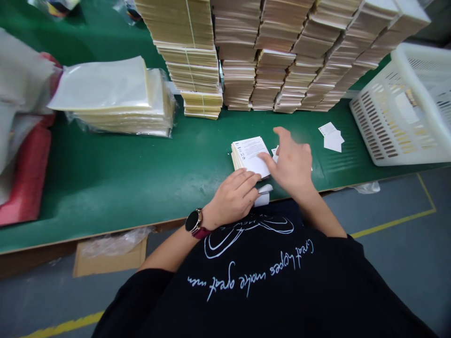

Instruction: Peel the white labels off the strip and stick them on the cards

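Observation:
A thick stack of small white printed cards [251, 152] lies on the green table in front of me. My left hand [235, 193], with a watch on its wrist, has its fingers bent together against the stack's near edge; its thumb is hidden. Over the right side of the stack is my right hand [292, 162], slightly blurred, with thumb and forefinger spread apart. Its thumb tip is at the top card, and I cannot tell if it presses on it. More white cards [275, 154] show partly beneath this hand. A curled white paper piece [263, 196] sits beside my left fingertips.
Tall stacks of paper cards [239, 84] line the table's back. A few loose cards [331, 137] lie right, before a white plastic basket [380, 117]. Clear plastic bags [105, 89] are piled left, near red foam wrap [28, 164]. The table's edge runs close to my body.

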